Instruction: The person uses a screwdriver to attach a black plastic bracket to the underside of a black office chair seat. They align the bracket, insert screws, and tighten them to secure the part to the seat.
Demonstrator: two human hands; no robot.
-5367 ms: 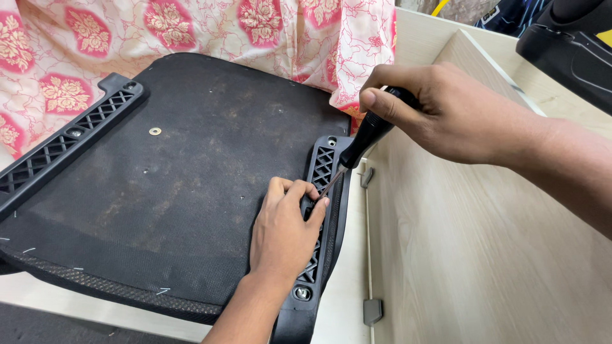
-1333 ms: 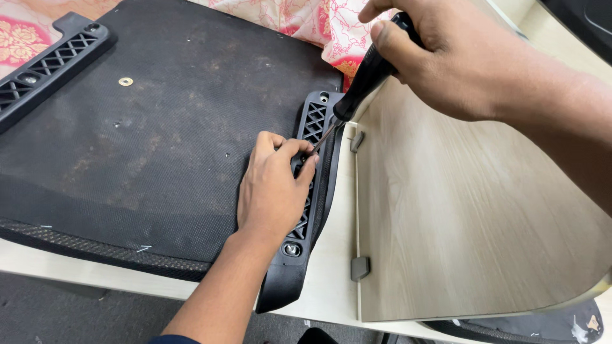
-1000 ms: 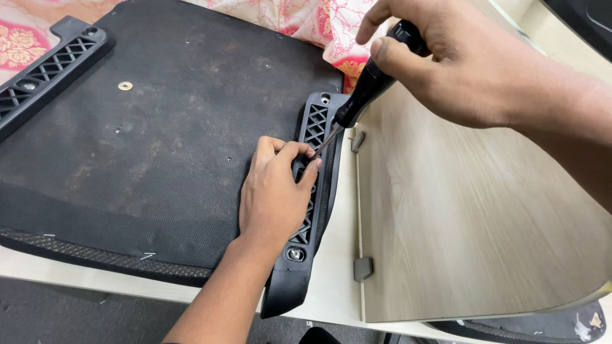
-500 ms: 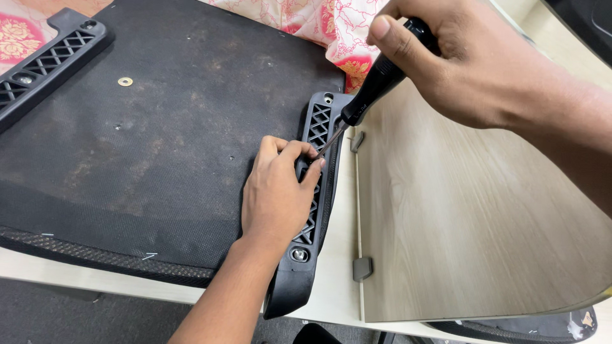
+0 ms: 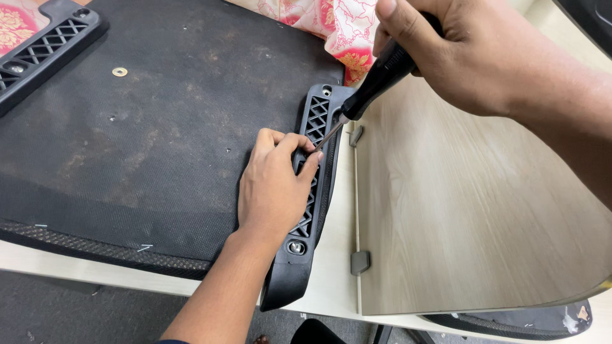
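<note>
One screwdriver [image 5: 373,79] (two hands)

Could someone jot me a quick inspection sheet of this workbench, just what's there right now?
Surface: pale table, mostly covered.
Job's things: black fabric-backed seat panel lying flat; black lattice bracket along its right edge; black-handled screwdriver, tip at the bracket.
Clutter: wood-grain board with grey clips; second lattice bracket top left; floral cloth.
Grippers: left hand pressing on the bracket, fingertips by the screwdriver tip; right hand gripping the screwdriver handle.
Cables: nothing seen.
Surroundings: grey floor below the table edge.
</note>
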